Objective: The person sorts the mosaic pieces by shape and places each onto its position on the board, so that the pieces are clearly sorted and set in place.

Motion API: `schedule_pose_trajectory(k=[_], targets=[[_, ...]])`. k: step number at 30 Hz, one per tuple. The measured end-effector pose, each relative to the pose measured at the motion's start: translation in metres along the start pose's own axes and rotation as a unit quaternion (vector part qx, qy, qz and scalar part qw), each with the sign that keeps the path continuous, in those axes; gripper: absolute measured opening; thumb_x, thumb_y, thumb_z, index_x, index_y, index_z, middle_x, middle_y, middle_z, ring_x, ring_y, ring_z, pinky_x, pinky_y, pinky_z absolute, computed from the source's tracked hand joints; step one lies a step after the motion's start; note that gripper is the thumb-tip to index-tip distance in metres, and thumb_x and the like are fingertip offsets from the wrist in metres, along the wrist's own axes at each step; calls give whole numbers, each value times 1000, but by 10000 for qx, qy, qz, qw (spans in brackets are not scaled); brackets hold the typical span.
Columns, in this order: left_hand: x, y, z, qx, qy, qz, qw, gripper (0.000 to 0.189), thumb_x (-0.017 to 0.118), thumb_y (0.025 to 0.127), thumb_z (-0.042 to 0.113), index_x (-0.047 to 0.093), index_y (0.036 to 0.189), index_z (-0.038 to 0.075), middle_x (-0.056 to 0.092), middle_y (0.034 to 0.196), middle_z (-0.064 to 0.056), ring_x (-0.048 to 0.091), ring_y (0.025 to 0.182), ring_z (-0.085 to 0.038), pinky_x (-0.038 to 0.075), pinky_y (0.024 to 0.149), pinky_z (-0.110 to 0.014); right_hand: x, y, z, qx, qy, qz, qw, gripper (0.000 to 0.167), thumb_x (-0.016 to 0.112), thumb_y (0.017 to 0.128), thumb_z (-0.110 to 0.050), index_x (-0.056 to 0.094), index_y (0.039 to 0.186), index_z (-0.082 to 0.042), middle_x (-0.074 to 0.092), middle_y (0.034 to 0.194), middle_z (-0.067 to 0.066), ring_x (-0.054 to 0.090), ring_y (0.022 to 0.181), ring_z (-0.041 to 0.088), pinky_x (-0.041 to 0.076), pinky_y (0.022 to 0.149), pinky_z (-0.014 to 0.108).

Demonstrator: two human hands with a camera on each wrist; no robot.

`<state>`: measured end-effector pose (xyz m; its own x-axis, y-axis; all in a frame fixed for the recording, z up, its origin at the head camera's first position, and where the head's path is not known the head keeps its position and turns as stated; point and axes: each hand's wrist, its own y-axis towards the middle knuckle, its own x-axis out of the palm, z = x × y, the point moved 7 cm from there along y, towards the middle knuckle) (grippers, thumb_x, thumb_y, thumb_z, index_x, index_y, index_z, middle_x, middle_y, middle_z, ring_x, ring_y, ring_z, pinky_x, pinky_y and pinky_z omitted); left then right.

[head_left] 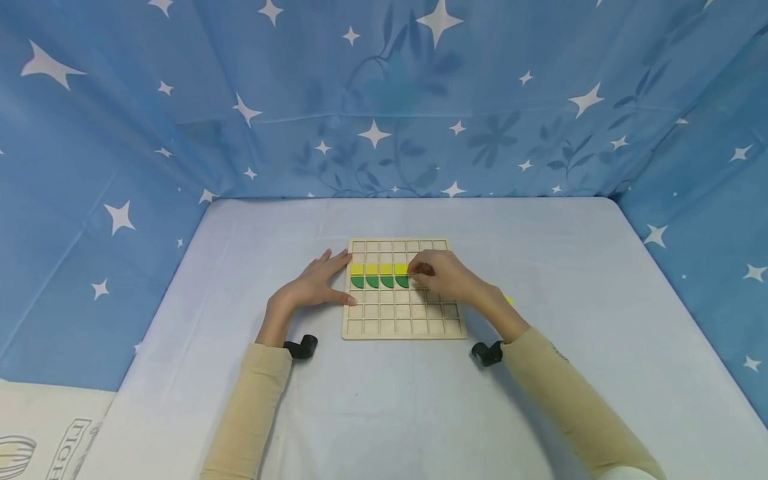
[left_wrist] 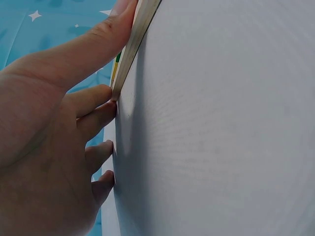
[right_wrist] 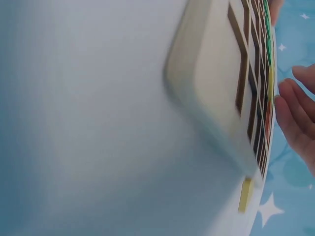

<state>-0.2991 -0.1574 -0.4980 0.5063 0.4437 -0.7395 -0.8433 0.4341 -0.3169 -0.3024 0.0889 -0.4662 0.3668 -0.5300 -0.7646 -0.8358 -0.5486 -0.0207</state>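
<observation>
A pale wooden grid board (head_left: 396, 327) lies flat on the table. A row of yellow squares (head_left: 387, 269) fills cells near its middle, with green quarter-round pieces (head_left: 387, 282) directly below. My left hand (head_left: 312, 280) is spread along the board's left side, its straight thumb resting on the rim in the left wrist view. Over the cells just right of the last yellow square is my right hand (head_left: 441, 272), fingers bent downward. Thumb and fingertips stand slightly apart in the right wrist view, and no piece shows between them. The cells beneath this hand are hidden in the head view.
A yellow piece (head_left: 509, 300) lies on the white-covered table (head_left: 384, 407) right of the board, partly behind my right forearm. Black wrist cameras (head_left: 302, 347) sit at both wrists. A blue star-patterned curtain (head_left: 384, 100) hangs behind and beside the table.
</observation>
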Motion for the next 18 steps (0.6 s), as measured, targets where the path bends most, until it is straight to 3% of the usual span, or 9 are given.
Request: schedule_pose_trajectory(k=[18], targets=[[1, 2, 0, -90, -10, -65, 9999, 109, 84, 83, 46, 20, 166, 17, 11, 174, 0, -6, 161, -30, 1, 129, -58, -38, -38, 37, 341, -401, 603, 9968, 12, 69, 97, -4, 75, 106, -3, 73, 101, 8, 64, 83, 20, 55, 72, 33]])
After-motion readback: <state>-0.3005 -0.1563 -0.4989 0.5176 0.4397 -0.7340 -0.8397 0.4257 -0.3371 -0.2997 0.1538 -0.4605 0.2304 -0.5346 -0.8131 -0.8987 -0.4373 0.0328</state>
